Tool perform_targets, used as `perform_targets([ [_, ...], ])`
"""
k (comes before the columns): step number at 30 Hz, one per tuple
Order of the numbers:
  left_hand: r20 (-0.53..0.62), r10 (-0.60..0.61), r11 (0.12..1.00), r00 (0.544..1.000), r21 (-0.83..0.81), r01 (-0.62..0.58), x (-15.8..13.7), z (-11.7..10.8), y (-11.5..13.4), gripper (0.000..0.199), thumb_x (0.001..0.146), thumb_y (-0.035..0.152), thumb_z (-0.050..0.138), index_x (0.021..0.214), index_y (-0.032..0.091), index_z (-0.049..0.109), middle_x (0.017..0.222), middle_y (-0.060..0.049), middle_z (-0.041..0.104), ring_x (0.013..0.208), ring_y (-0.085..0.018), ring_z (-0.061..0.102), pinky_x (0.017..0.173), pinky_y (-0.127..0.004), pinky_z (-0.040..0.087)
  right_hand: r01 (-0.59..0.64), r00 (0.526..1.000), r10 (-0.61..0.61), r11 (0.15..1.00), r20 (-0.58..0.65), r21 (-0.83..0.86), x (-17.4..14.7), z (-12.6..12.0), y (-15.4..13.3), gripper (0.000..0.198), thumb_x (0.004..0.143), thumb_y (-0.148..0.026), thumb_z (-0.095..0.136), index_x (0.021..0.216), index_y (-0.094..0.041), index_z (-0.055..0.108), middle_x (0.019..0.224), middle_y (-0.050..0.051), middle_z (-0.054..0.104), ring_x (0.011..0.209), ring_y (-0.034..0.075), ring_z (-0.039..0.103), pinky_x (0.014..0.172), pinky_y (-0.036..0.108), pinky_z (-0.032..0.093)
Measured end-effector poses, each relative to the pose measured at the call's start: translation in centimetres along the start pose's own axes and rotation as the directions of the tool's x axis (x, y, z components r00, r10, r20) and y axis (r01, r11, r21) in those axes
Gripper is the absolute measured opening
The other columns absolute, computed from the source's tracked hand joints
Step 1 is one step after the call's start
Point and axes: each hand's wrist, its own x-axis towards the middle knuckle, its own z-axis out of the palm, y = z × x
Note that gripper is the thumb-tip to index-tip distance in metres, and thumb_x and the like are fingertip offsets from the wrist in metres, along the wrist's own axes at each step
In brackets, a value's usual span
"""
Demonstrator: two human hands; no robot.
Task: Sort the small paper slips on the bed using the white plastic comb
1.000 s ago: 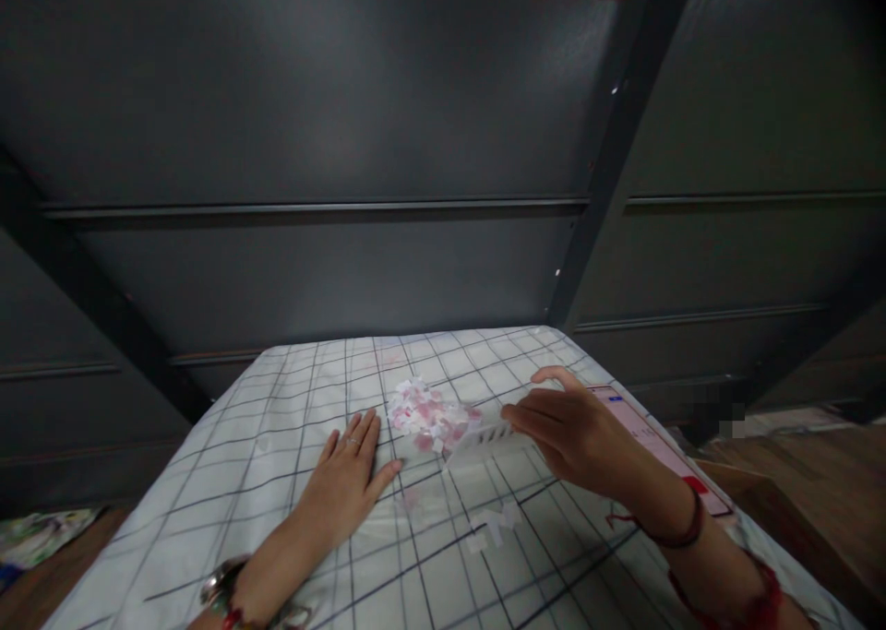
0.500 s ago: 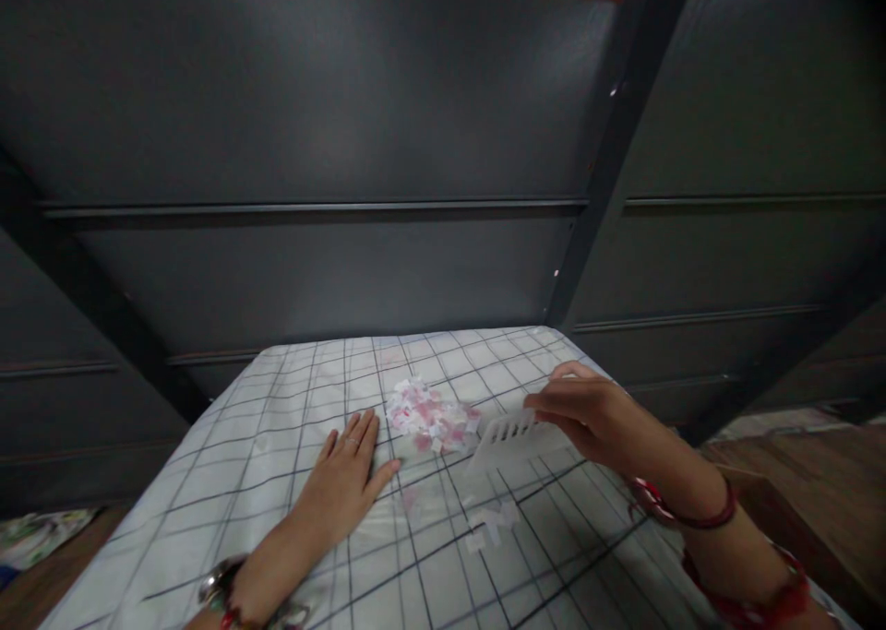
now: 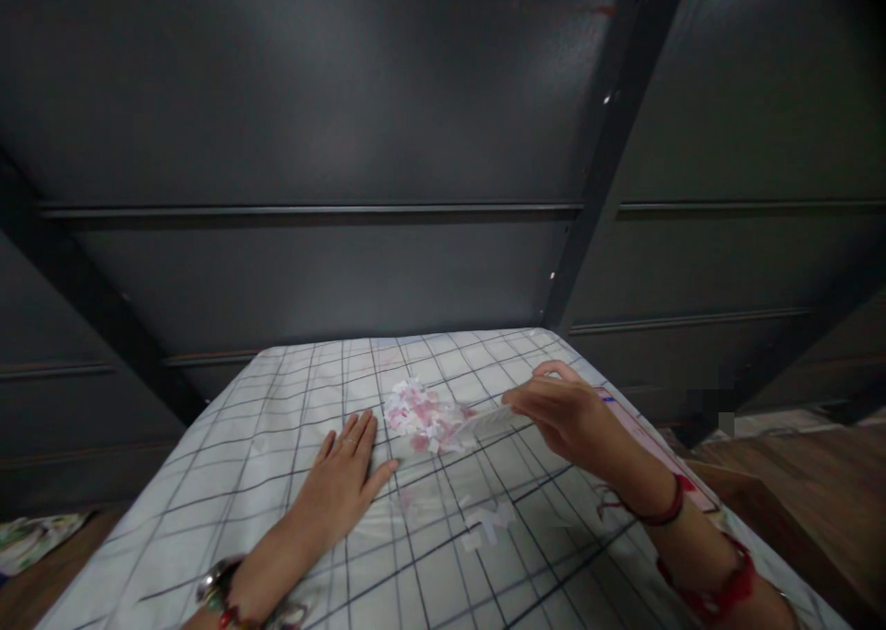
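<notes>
My left hand (image 3: 344,478) lies flat on the white checked tablecloth (image 3: 228,482), fingers stretched out, left of a heap of torn white and pink paper scraps (image 3: 425,418). On the heap's right side, my right hand (image 3: 557,415) pinches a whitish slotted plastic piece (image 3: 493,422). The piece is tilted, and its left end meets the right edge of the heap. My fingers hide its other end, and its exact kind is unclear. A few more scraps (image 3: 488,524) lie apart, nearer to me.
A dark metal panel wall (image 3: 332,279) rises behind the table's far edge. A pink sheet with a red mark (image 3: 640,436) lies along the right edge, partly under my forearm. Beyond that edge is a brown box (image 3: 782,519) on the wooden floor.
My right hand has moved left with the plastic piece, which now tips flatter against the scraps. The pink sheet has come into sight behind my forearm. My left hand stays in place.
</notes>
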Motion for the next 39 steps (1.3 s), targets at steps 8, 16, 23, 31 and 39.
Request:
perform_targets([
  [8, 0.02, -0.022, 1.0, 1.0, 0.001, 0.022, 0.0, -0.4, 0.3, 0.073, 0.089, 0.058, 0.025, 0.137, 0.004, 0.033, 0.143, -0.019, 0.03, 0.132, -0.031, 0.025, 0.105, -0.05, 0.024, 0.168, 0.983, -0.176, 0.975, -0.045, -0.147, 0.7, 0.3, -2.4, 0.029, 0.082, 0.002, 0.034, 0.088, -0.016, 0.056, 0.066, -0.001, 0.059, 0.061, 0.012, 0.048, 0.079, 0.032, 0.038],
  [16, 0.032, -0.021, 1.0, 0.999, 0.014, 0.021, 0.0, -0.5, 0.3, 0.074, 0.09, 0.058, 0.022, 0.138, 0.003, 0.032, 0.144, -0.018, 0.028, 0.133, -0.031, 0.024, 0.104, -0.05, 0.025, 0.154, 0.986, -0.159, 0.984, -0.046, -0.094, 0.4, -0.1, -2.1, 0.029, 0.082, 0.001, 0.036, 0.092, -0.017, 0.056, 0.069, 0.0, 0.061, 0.062, 0.012, 0.05, 0.082, 0.034, 0.038],
  [23, 0.008, -0.012, 1.0, 1.0, 0.017, 0.012, 0.0, -0.2, 0.1, 0.071, 0.09, 0.058, 0.024, 0.138, 0.007, 0.033, 0.144, -0.017, 0.03, 0.132, -0.03, 0.025, 0.104, -0.05, 0.025, -0.076, 0.978, 0.059, 0.994, 0.201, 0.079, -0.2, -1.9, -0.3, 0.031, 0.081, 0.0, 0.036, 0.077, -0.02, 0.06, 0.061, -0.002, 0.056, 0.058, 0.01, 0.048, 0.064, 0.026, 0.039],
  [31, -0.028, 0.012, 1.0, 1.0, 0.019, -0.011, 0.2, 0.7, -0.4, 0.068, 0.09, 0.056, 0.026, 0.139, 0.01, 0.032, 0.144, -0.016, 0.029, 0.132, -0.03, 0.025, 0.104, -0.05, 0.024, -0.146, 0.97, 0.124, 0.984, 0.209, 0.097, 0.0, -1.9, -0.4, 0.03, 0.083, -0.003, 0.037, 0.072, -0.02, 0.06, 0.062, -0.002, 0.057, 0.06, 0.01, 0.051, 0.064, 0.024, 0.04],
  [39, -0.015, 0.018, 1.0, 1.0, 0.007, -0.018, 0.1, 0.3, -0.2, 0.071, 0.09, 0.057, 0.025, 0.139, 0.007, 0.032, 0.143, -0.018, 0.029, 0.132, -0.031, 0.025, 0.104, -0.051, 0.025, -0.174, 0.979, 0.163, 0.981, 0.122, 0.085, -0.8, -2.0, 1.3, 0.025, 0.086, -0.009, 0.039, 0.078, -0.019, 0.06, 0.065, 0.0, 0.062, 0.065, 0.012, 0.054, 0.068, 0.027, 0.04],
])
